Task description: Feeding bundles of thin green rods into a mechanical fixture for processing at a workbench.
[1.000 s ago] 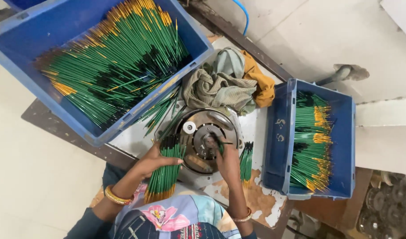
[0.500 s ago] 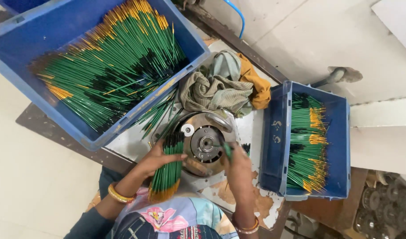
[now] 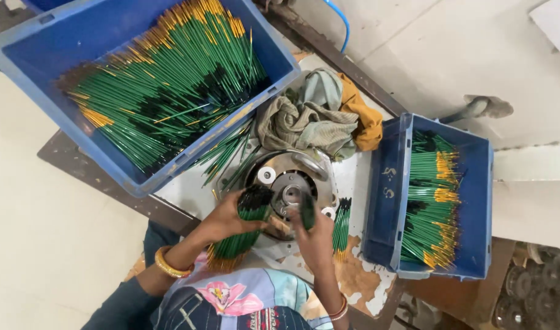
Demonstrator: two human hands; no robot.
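Note:
My left hand (image 3: 228,219) grips a thick bundle of green sticks (image 3: 244,227) with dark tips up and yellow ends down, just left of a round metal machine head (image 3: 290,186). My right hand (image 3: 312,233) is closed on a single green stick (image 3: 307,211) held at the front of the machine head's centre. A few loose green sticks (image 3: 341,225) lie on the white table to the right of that hand.
A large blue crate (image 3: 78,36) full of green sticks sits at upper left. A smaller blue crate (image 3: 384,201) with sticks stands at right. Crumpled cloths (image 3: 316,116) lie behind the machine. The table edge (image 3: 78,168) runs at left.
My right hand swung out to the right beside the small crate, then came back to the machine head with a stick. The left hand keeps the bundle in place.

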